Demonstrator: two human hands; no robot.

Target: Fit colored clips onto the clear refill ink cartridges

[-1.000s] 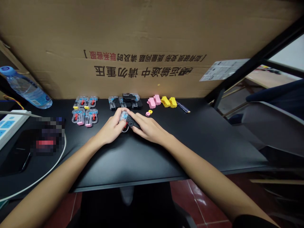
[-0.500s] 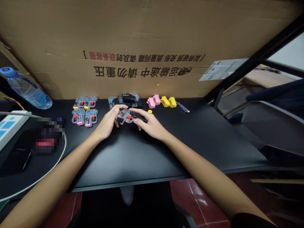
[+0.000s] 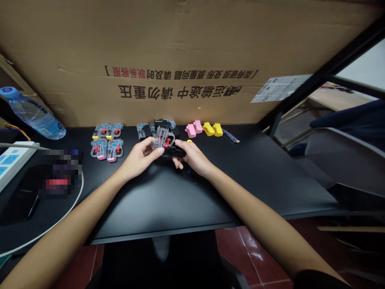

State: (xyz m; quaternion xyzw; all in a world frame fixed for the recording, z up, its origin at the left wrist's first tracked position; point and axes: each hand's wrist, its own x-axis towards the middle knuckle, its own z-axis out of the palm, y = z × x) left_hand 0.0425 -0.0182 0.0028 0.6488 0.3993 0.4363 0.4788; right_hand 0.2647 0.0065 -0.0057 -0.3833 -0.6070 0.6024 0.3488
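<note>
Between my hands is a small clear plastic toy gun (image 3: 163, 137) with a red trigger and a black part along its lower side. My left hand (image 3: 139, 158) pinches its left end, with the thumb over the front. My right hand (image 3: 197, 157) grips the black part at the right end; its lower fingers curl underneath. Just behind lie more clear and black toy guns (image 3: 143, 131), partly hidden. A small yellow disc (image 3: 189, 141) lies behind my right hand, and a tiny blue piece (image 3: 189, 171) sits below it.
Several clear toy guns with yellow or pink ends (image 3: 107, 141) lie left. Pink parts (image 3: 190, 130), yellow parts (image 3: 208, 129) and a pen-like item (image 3: 231, 135) line the cardboard (image 3: 180, 44). A water bottle (image 3: 36, 114), power strip (image 3: 15, 156), phone (image 3: 21, 192) and white cable (image 3: 78, 192) are at far left.
The toy gun has been turned, its clear part now pointing up and its black part lying below. My left hand has shifted slightly down and right. The tiny blue piece now shows.
</note>
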